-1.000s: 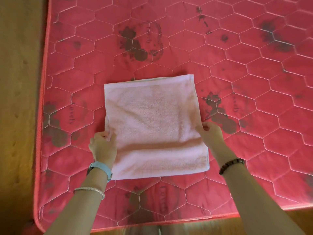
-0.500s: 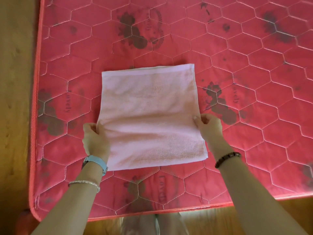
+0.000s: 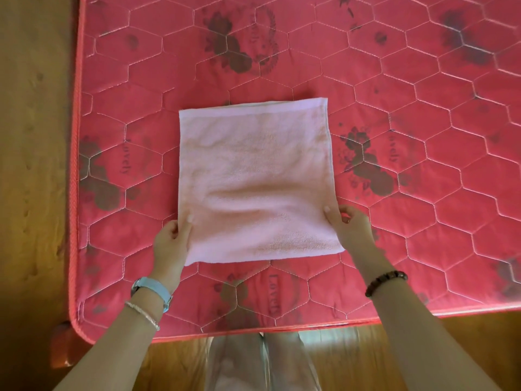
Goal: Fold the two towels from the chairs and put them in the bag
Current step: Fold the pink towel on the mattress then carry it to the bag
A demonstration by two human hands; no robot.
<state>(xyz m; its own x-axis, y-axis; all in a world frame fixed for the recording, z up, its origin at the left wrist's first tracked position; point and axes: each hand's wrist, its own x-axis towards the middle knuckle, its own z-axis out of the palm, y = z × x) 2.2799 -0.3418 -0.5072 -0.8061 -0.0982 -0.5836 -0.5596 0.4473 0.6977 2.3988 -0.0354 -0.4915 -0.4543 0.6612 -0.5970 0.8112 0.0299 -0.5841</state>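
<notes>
- Your left hand [image 3: 172, 241] pinches the left edge of the pink towel [image 3: 256, 179], with the thumb on top and the fingers curled.
- Your right hand [image 3: 349, 230] pinches the right edge the same way.
- The towel lies flat in a square shape on the red mattress [image 3: 423, 193], close to the side near you.
- A blue watch [image 3: 152, 289] is on your left wrist and dark beads [image 3: 386, 279] are on your right.
- The wooden floor [image 3: 33, 165] is beside the mattress.
</notes>
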